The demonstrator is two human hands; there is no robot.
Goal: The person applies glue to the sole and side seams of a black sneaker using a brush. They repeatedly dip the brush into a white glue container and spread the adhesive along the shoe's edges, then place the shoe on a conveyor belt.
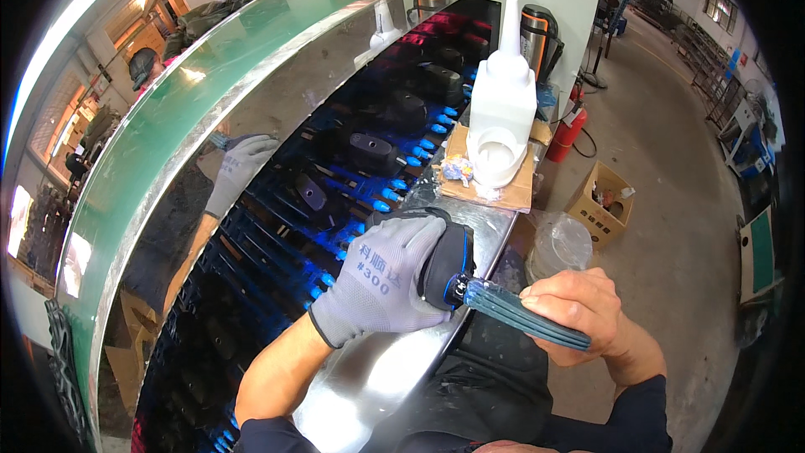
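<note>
My left hand point(387, 277), in a grey work glove bearing printed writing, grips a black shoe point(446, 264) with blue edging. It holds the shoe over the shiny metal ledge point(402, 358). In my bare right hand point(575, 311) is a ridged blue-green tool point(522, 314), its exact kind unclear. Its far end meets or overlaps the end of the shoe, beside a small white mark; I cannot tell whether they touch. Much of the shoe is hidden behind the glove.
Black shoe lasts point(377, 146) lie along a dark rack with blue-tipped pegs point(390, 194). Beyond runs a green conveyor belt point(207, 75). A white plastic bottle point(503, 100) stands on cardboard point(456, 189). At right are a fire extinguisher point(569, 132), a carton point(597, 220) and a plastic bag point(560, 242).
</note>
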